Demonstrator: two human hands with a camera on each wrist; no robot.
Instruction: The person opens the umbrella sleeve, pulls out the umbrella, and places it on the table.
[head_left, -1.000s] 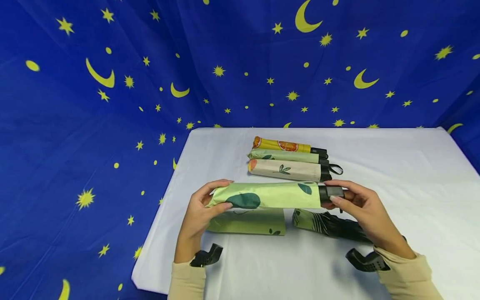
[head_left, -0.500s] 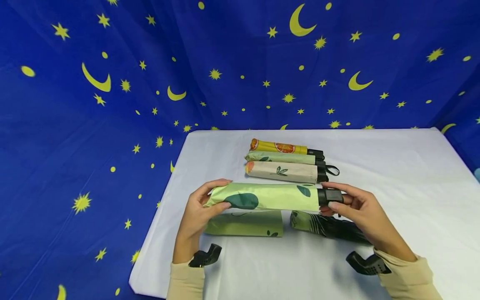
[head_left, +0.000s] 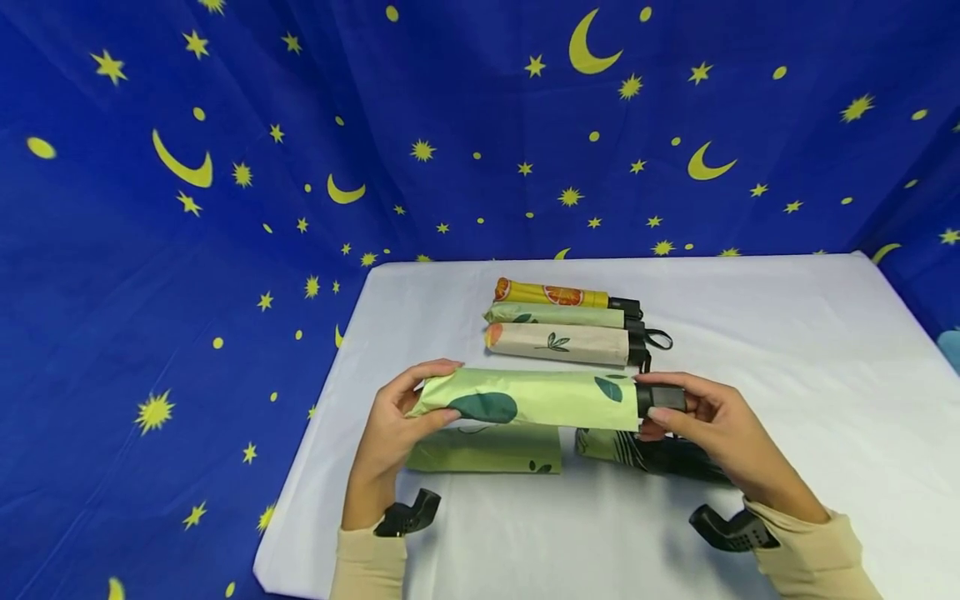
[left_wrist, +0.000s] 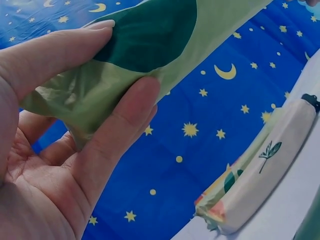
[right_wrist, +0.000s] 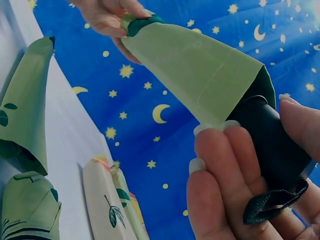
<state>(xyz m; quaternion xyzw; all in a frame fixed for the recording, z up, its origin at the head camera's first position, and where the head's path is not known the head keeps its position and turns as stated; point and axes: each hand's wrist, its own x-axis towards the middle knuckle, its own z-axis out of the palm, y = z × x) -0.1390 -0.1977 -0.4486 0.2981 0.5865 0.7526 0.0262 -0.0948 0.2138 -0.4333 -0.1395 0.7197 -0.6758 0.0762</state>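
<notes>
Between both hands, above the white table, a folded umbrella in a light green sleeve with dark green leaves [head_left: 555,400] is held level. My left hand [head_left: 393,421] grips its sleeved left end, thumb in front and fingers behind. At the other end my right hand [head_left: 712,417] pinches the black handle [head_left: 663,398]. In the right wrist view a black wrist strap [right_wrist: 275,202] hangs from the handle, and the sleeve's open edge [right_wrist: 235,95] surrounds the handle's base. Below the held umbrella lie a loose green sleeve [head_left: 487,454] and an uncovered dark umbrella [head_left: 660,457], partly hidden by my right hand.
Farther back on the white table [head_left: 420,317], three sleeved umbrellas lie side by side: a yellow one with orange slices [head_left: 551,293], a light green one [head_left: 573,315] and a beige one [head_left: 570,343]. A blue star-patterned cloth [head_left: 480,125] hangs behind and at the left.
The handle end of the held umbrella has dipped slightly. Both hands keep their grips. The head view has shifted a little, moving the table leftward in the picture.
</notes>
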